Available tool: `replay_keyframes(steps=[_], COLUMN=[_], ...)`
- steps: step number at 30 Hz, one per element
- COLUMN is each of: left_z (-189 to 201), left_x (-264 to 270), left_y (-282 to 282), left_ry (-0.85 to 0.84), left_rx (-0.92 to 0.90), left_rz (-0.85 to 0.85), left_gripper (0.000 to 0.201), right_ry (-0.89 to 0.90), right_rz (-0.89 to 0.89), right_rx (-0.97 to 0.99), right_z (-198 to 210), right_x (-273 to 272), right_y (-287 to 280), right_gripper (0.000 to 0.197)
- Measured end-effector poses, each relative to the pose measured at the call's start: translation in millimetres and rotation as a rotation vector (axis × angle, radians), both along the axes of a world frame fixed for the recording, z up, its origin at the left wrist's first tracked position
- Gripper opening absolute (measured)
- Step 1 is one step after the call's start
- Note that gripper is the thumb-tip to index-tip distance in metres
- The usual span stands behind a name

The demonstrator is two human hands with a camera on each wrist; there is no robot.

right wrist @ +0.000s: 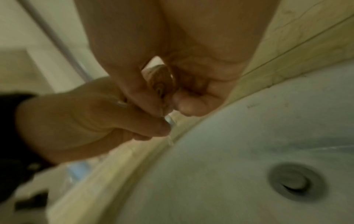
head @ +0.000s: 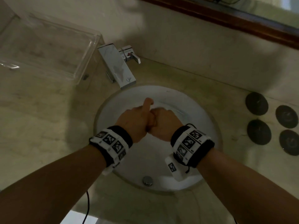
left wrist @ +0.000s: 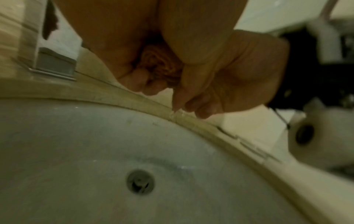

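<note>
Orange cloth (left wrist: 160, 65), one item, bunched almost hidden inside the curled fingers of our left hand (head: 137, 120) and right hand (head: 163, 122), both clenched tight on it, drops falling below our fingertips into the white basin (head: 194, 107): we judge wringing under way, unfinished.

Counter (head: 40, 135): beige veined stone.
Sink (head: 208, 120): round white basin sunk into the counter's middle.
Faucet (head: 116, 65): chrome, at the far edge, spout reaching the sink's rim.
Clear box (head: 48, 46): far-left corner, just beside the faucet.
Dark discs (head: 256, 103): four, clustered near the right edge.
Cable (head: 88, 206): black, at the near edge.
</note>
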State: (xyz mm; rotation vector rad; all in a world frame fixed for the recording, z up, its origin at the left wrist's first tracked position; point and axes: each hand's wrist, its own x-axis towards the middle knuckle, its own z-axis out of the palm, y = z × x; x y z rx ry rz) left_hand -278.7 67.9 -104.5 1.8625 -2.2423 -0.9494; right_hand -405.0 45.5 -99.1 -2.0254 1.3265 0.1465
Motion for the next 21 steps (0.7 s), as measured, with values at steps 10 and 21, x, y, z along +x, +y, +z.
replay_keyframes(steps=[10, 21], left_z=[44, 61], left_x=[24, 50], left_y=[-10, -15], left_ry=[0.591, 0.998], left_rx=[-0.144, -0.042], left_rz=[0.238, 0.411], left_gripper=[0.050, 0.026], right_ry=[-0.761, -1.001], right_rz=[-0.467, -0.653], right_rx=[-0.032, 0.146], right_z=[40, 60], right_x=[-3, -1], right_y=[-10, -22], right_gripper=[0.030, 0.023])
